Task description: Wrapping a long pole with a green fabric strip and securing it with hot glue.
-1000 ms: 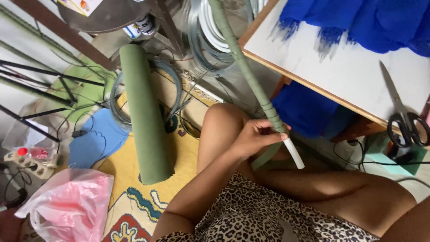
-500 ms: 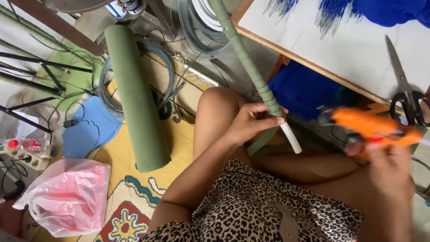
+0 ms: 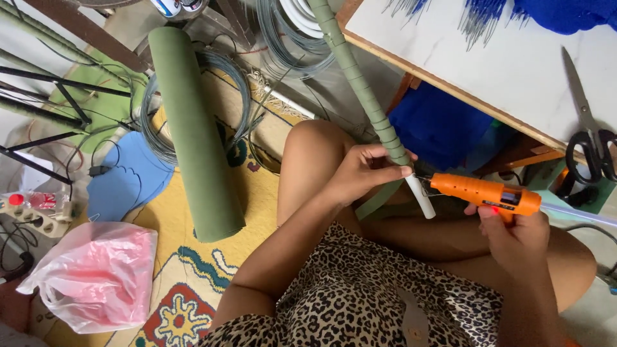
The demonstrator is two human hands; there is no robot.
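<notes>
My left hand (image 3: 363, 170) grips a long white pipe wrapped in green tape (image 3: 360, 83) near its lower end, where a bare white tip (image 3: 421, 196) sticks out. The pipe slants up and away past the table edge. My right hand (image 3: 514, 234) holds an orange glue gun (image 3: 485, 191) level, its nozzle pointing left and almost touching the pipe just below my left fingers. I sit on the floor with my knee raised under the pipe.
A roll of green sheet (image 3: 193, 128) lies on a yellow patterned rug (image 3: 164, 212) beside wire coils (image 3: 222, 71). A pink plastic bag (image 3: 93, 273) sits at lower left. A white table (image 3: 501, 71) at upper right carries black scissors (image 3: 588, 128) and blue fabric (image 3: 565, 13).
My right hand has come in from the right with the glue gun and moved its nozzle left up to the pipe. My left hand keeps its hold on the pipe.
</notes>
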